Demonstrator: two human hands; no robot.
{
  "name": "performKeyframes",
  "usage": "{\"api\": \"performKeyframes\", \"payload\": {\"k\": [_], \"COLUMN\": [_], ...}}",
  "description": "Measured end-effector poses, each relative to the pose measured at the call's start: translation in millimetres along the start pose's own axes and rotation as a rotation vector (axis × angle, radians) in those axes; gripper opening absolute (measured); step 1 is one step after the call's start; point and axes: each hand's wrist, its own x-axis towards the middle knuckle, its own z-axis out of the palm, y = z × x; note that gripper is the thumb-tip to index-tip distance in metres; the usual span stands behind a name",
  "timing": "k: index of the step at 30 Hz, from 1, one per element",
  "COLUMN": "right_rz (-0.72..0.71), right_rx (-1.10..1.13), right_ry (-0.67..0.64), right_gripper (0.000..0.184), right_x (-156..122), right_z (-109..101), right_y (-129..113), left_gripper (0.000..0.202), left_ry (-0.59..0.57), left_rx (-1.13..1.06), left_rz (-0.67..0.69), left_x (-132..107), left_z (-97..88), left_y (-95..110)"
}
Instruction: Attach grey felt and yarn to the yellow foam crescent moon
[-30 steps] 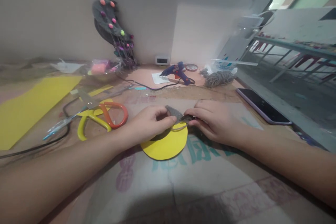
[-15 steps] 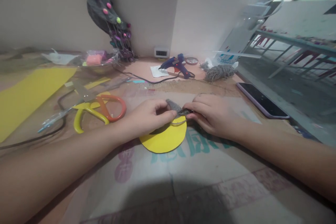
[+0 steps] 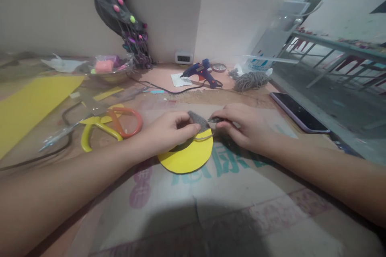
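A flat yellow cardboard piece (image 3: 188, 161) with a rounded outer edge lies on the plastic-covered table. Its upper end is wrapped in grey yarn (image 3: 199, 121). My left hand (image 3: 176, 130) is closed on that end, thumb on top; its fingers cover part of the piece. To the right, my right hand (image 3: 241, 124) pinches a small dark-grey yarn bundle (image 3: 215, 120), tip pointing left, just clear of the wrapped edge. One loose strand crosses the yellow face below the wraps.
Orange-and-yellow-handled scissors (image 3: 126, 122) lie left, near a yellow sheet (image 3: 33, 108). Behind are a blue glue gun (image 3: 200, 73) with its cord, a grey yarn skein (image 3: 251, 81) and a small digital clock (image 3: 183, 57). A phone (image 3: 298, 112) rests at the right table edge.
My right hand has drawn the yarn bundle slightly right, away from the cardboard, uncovering more of the grey wraps. My left hand keeps its hold. The whole view has shifted slightly.
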Motion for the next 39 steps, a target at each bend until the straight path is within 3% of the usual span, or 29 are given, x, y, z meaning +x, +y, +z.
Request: {"api": "performKeyframes", "payload": {"k": [18,32,39], "right_rz": [-0.047,-0.085,0.046], "right_rx": [-0.096,-0.08,0.029], "right_ry": [-0.076,-0.061,-0.01], "right_gripper": [0.027,0.028,0.028], "right_x": [1.7,1.6,-0.7], "right_z": [-2.4,-1.4,-0.1], "right_y": [-0.8,-0.4,1.8], "left_gripper": [0.029,0.029,0.025], "left_ry": [-0.001,-0.001,-0.024], "left_rx": [-0.016,0.002,-0.066], "left_rz": [0.008,0.008,0.002], "left_x": [0.3,0.4,-0.5], "left_z": [-0.2,-0.3,0.0], "left_y": [-1.7,-1.4,-1.8]}}
